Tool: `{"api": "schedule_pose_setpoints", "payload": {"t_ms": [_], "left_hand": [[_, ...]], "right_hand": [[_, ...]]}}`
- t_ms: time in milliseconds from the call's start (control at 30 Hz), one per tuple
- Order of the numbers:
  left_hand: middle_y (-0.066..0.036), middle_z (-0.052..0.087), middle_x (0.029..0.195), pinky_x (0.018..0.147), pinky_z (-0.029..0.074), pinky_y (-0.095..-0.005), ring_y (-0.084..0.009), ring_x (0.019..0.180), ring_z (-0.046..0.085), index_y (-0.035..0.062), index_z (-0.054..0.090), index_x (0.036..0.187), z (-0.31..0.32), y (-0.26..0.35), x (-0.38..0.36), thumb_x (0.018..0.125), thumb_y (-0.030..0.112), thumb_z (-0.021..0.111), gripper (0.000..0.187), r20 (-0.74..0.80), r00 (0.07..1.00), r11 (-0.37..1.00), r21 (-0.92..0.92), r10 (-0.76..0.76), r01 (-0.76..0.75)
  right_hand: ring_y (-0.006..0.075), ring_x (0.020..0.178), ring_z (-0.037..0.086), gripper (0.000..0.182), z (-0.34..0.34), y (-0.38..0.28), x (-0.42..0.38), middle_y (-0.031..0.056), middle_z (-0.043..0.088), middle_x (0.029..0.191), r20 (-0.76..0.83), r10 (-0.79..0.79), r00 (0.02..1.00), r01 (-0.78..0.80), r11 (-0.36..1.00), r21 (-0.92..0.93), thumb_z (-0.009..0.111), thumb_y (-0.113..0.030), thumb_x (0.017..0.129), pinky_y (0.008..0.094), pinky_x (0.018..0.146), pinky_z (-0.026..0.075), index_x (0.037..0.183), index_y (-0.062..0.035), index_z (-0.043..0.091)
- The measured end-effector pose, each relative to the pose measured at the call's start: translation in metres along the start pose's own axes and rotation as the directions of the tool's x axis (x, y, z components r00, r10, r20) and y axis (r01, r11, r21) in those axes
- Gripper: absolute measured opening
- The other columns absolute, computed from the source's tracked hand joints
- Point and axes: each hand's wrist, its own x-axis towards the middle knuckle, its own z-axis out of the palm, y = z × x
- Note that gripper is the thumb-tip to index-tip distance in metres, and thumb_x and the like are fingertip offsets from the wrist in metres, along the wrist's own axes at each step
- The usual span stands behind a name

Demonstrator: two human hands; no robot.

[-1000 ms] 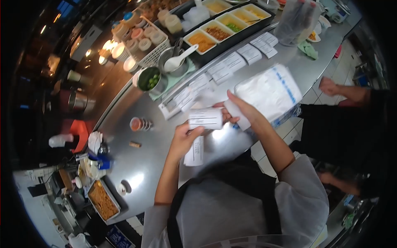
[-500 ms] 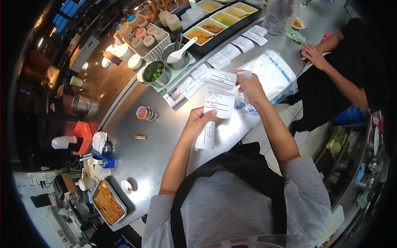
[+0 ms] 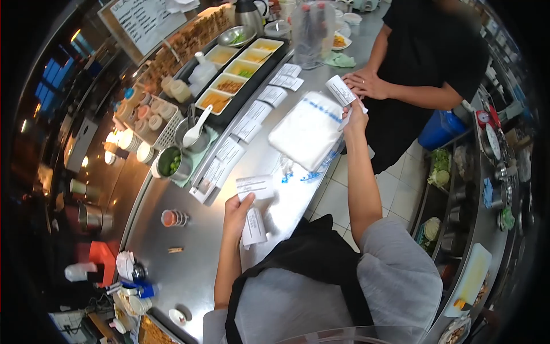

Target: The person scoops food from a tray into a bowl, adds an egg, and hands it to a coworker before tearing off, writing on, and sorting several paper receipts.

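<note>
My left hand (image 3: 235, 215) pinches printed receipts (image 3: 254, 227) over the steel counter (image 3: 200, 252), one part sticking up past the thumb and another curling below. My right hand (image 3: 356, 119) is stretched out to the right, closed on a curled receipt (image 3: 339, 90). That paper overlaps the clasped hands (image 3: 368, 85) of a person in black in this view. Below and left of my right hand lies a pack of white plastic bags (image 3: 306, 129). More receipts (image 3: 252, 120) sit in a row along a metal rail beyond it.
Behind the rail stands a black holder with food trays (image 3: 230, 85). A pot of limes (image 3: 170, 163), a white ladle (image 3: 197, 126) and a basket of sauce bottles (image 3: 154, 122) are at left. Stacked sauce cups (image 3: 174, 218) and a clothespin (image 3: 175, 250) rest on the counter.
My right hand has moved away from my left, carrying a receipt toward the other person. My left hand keeps its receipts. The view has turned to the right.
</note>
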Motion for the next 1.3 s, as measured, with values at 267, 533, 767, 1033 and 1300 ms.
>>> {"api": "schedule_pose_setpoints", "payload": {"t_ms": [267,533,767,1033,1300], "left_hand": [[0.001,0.055,0.056,0.037,0.036,-0.0205,-0.0054,0.040,0.048,0.0039,0.062,0.090,-0.002,-0.006,-0.008,0.083,0.017,0.057,0.016,-0.048,0.999,1.000,-0.018,-0.024,0.024],[0.000,0.062,0.076,0.053,0.041,-0.0182,-0.0033,0.059,0.051,0.0021,0.064,0.092,-0.001,0.004,-0.019,0.084,0.016,0.058,0.018,-0.062,0.993,0.993,-0.060,-0.103,0.099],[-0.003,0.064,0.087,0.063,0.045,-0.0203,-0.0061,0.069,0.055,0.0005,0.062,0.100,-0.016,-0.017,-0.029,0.085,0.021,0.057,0.026,-0.130,0.991,0.989,-0.144,-0.044,0.025],[0.003,0.057,0.074,0.057,0.040,-0.0190,-0.0026,0.064,0.047,0.0021,0.062,0.098,-0.060,-0.038,-0.065,0.086,0.025,0.056,0.027,-0.213,0.976,0.959,-0.260,0.056,-0.111],[0.000,0.060,0.091,0.074,0.040,-0.0199,-0.0060,0.082,0.052,0.0033,0.059,0.106,-0.129,-0.081,-0.063,0.086,0.021,0.054,0.026,0.168,0.985,0.880,-0.474,0.048,0.038]], "right_hand": [[0.0081,0.053,0.052,0.027,-0.018,-0.003,0.035,0.0023,0.060,0.080,-0.182,-0.089,0.979,0.098,0.994,0.041,0.060,-0.017,0.077,0.0189,0.044,0.033,0.102,-0.0070,0.060],[0.0084,0.052,0.053,0.022,-0.036,0.010,0.075,0.0049,0.059,0.069,-0.281,-0.126,0.951,0.152,0.986,0.071,0.060,-0.018,0.079,0.0202,0.042,0.033,0.093,-0.0012,0.059],[0.0220,0.074,0.056,0.033,-0.058,-0.001,0.097,0.0068,0.059,0.090,-0.229,-0.295,0.928,0.278,0.955,-0.100,0.062,-0.020,0.075,0.0332,0.064,0.045,0.103,-0.0034,0.055],[0.0109,0.057,0.046,0.028,0.009,0.055,-0.107,0.0037,0.051,0.074,0.427,0.584,0.691,-0.495,0.812,-0.309,0.052,-0.035,0.083,0.0238,0.050,0.041,0.094,-0.0094,0.051],[0.0128,0.053,0.045,0.041,-0.023,0.130,-0.296,0.0046,0.051,0.072,0.160,0.986,0.049,-0.602,0.157,-0.783,0.045,-0.042,0.086,0.0258,0.046,0.038,0.098,-0.0038,0.051]]}}
